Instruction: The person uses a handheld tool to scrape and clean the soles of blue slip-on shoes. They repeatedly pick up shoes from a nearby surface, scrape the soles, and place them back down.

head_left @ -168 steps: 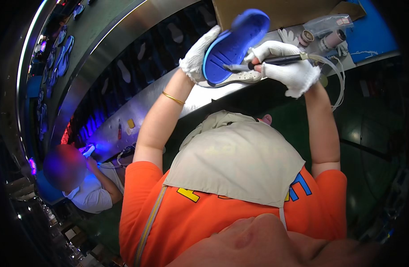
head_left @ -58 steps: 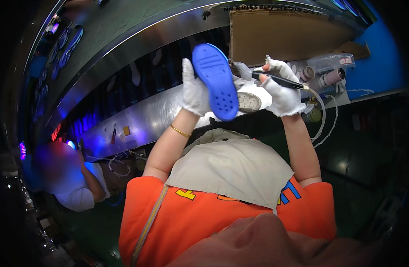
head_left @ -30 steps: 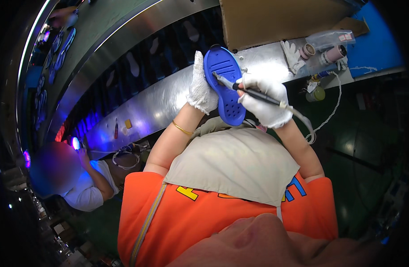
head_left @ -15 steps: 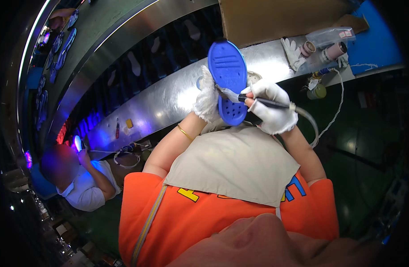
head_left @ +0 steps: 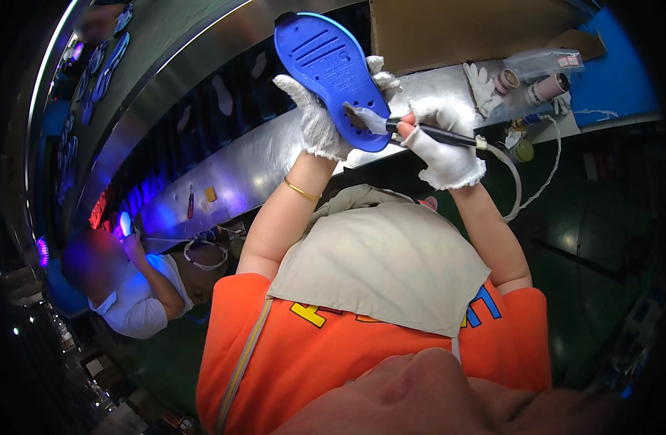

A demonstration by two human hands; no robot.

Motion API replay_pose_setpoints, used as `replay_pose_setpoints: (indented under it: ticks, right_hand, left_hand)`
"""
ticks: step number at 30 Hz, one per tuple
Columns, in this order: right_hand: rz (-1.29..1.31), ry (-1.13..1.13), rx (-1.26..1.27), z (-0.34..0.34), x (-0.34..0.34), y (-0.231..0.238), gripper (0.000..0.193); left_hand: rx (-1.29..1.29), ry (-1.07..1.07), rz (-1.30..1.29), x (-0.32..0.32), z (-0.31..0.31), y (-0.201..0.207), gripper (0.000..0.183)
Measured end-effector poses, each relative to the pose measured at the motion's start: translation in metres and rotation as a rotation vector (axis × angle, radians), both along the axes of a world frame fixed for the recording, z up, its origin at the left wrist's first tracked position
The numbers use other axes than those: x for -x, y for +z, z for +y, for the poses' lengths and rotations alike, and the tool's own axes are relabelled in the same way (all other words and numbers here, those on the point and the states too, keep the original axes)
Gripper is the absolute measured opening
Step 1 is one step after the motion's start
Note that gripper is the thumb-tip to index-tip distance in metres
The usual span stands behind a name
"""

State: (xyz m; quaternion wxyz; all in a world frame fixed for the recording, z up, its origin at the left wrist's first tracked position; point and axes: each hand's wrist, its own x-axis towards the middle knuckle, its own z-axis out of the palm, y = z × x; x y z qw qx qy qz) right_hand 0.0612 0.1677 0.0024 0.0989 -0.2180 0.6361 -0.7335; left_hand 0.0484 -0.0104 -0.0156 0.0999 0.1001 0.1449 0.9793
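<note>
A blue shoe sole [head_left: 331,76], with grooves near one end and round holes near the other, is tilted above the bench. My gloved left hand [head_left: 317,122] holds it from beneath, with the thumb along the left edge and fingertips showing past the right edge. In my gloved right hand [head_left: 449,152] is a black-handled brush [head_left: 442,135] with a pale hose running from its rear end. Bare fingertips pinch the handle close to the bristles. The bristle end lies over the sole's holed part and seems to touch it.
A metal bench [head_left: 253,156] runs along a conveyor with dark shoe parts. White gloves [head_left: 481,90], pink-and-brown rolls [head_left: 549,87] and a plastic bag [head_left: 540,61] lie right, near a cardboard sheet [head_left: 463,36]. A co-worker [head_left: 144,293] sits left. A yellow block [head_left: 211,193] rests on the bench.
Both arms have reached farther forward. The sole has moved up and left and turned, its far end now leaning left. The brush has shifted from mid-sole to the holed end.
</note>
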Motion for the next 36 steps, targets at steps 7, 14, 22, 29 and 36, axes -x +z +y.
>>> replay_pose_setpoints:
  ticks: [7, 14, 22, 29, 36]
  right_hand:
    - [-0.256, 0.110, 0.207, -0.004, 0.012, -0.003, 0.012]
    - [-0.045, 0.249, -0.268, 0.001, 0.020, 0.020, 0.012]
    - [-0.182, 0.358, -0.116, 0.011, 0.030, 0.015, 0.012]
    - [0.153, 0.285, -0.242, -0.007, 0.024, 0.011, 0.007]
    - [0.288, 0.222, -0.237, -0.006, 0.034, 0.020, 0.011]
  left_hand:
    - [0.050, 0.000, 0.159, 0.011, -0.017, -0.004, 0.113]
    - [0.594, 0.014, 0.207, 0.017, -0.030, 0.009, 0.118]
    - [0.861, -0.004, 0.169, 0.024, -0.032, 0.016, 0.108]
    - [1.143, -0.022, -0.092, 0.030, -0.035, 0.022, 0.089]
    - [1.150, -0.046, -0.163, 0.032, -0.039, 0.019, 0.079]
